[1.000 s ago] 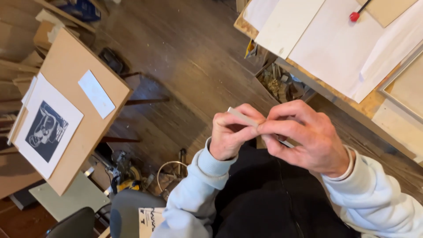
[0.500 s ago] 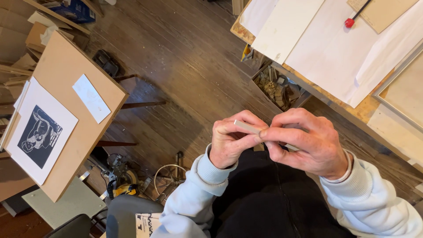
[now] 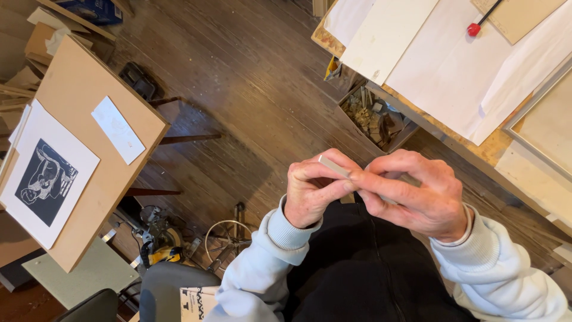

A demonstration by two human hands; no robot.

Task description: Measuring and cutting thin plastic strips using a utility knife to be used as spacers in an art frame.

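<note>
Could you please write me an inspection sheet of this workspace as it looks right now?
Surface: worktable at upper right, covered with white paper sheets; dark wooden floor below.
Job's things: small pale flat stick, pinched between both hands above the lap.
Clutter: box of wood scraps under the table edge; power saw and wire hoop on the floor.
Grippers: left hand and right hand both closed on the stick, fingertips meeting.
Cables: nothing seen clearly.
Surroundings: tilted brown board carrying a black-and-white print and a white slip; red-knobbed tool on the table.
</note>
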